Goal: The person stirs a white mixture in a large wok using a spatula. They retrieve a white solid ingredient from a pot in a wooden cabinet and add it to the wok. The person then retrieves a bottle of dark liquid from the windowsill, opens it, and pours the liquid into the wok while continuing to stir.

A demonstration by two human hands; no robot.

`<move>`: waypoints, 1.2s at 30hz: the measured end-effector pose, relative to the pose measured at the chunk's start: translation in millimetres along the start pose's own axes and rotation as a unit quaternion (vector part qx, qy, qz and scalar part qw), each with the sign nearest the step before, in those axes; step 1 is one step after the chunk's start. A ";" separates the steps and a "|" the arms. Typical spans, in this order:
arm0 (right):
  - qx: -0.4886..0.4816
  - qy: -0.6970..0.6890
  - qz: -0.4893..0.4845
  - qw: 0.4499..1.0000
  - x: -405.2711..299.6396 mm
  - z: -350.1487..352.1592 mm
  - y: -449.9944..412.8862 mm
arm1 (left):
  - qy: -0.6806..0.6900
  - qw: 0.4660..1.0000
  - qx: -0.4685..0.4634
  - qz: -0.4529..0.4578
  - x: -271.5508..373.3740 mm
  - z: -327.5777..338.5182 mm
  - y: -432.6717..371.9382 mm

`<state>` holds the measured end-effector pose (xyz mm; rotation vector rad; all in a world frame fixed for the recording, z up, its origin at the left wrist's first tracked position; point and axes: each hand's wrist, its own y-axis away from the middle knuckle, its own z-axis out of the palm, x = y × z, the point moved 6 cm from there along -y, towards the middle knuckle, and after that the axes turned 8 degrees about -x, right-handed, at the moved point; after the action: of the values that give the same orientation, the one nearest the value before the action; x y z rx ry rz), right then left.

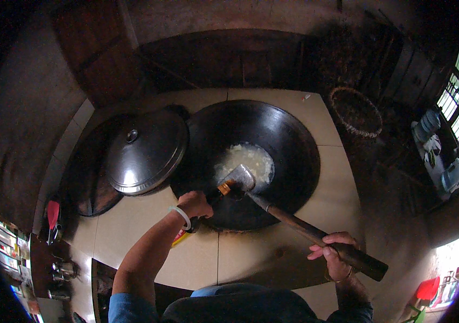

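My left hand [196, 204], with a pale bangle at the wrist, grips a dark bottle [213, 198]. The bottle lies tilted over the near-left part of a large black wok [294, 161], its orange-yellow neck at the metal blade of a wok spatula [242, 177]. Part of a red and yellow label shows below my wrist. In my right hand [336, 254] is the spatula's long wooden handle [298, 226]. Whitish lumps in cloudy liquid [249, 155] fill the wok's bottom, and the blade is held above them. Whether anything flows from the bottle cannot be seen.
A domed metal lid [148, 157] rests left of the wok, partly over another dark round pan [92, 173]. Beige tiles [189, 258] surround both. A red-bladed utensil [53, 214] stands at far left. At the right are a round woven rim [354, 111] and a windowsill with dishes [431, 121].
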<state>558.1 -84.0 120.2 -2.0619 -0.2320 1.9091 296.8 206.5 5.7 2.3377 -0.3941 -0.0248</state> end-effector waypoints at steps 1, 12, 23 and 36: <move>0.006 -0.006 0.007 1.000 0.4 -0.1 -0.5 | 0.005 1.000 0.003 0.000 -0.4 -0.5 1.4; 0.016 -0.033 0.044 0.998 5.5 0.9 -1.1 | -0.021 1.000 -0.013 -0.003 -4.8 0.3 -8.7; 0.038 0.007 0.020 0.999 2.8 5.5 -5.1 | -0.025 1.000 0.004 -0.005 0.2 -4.6 -2.0; 0.145 -0.058 0.053 0.986 13.8 -3.9 -11.9 | 0.136 0.986 0.093 0.039 -25.8 -14.8 3.5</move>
<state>564.4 -68.8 111.5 -1.8051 0.1261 1.9923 273.2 221.8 16.2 2.4620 -0.3618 0.3805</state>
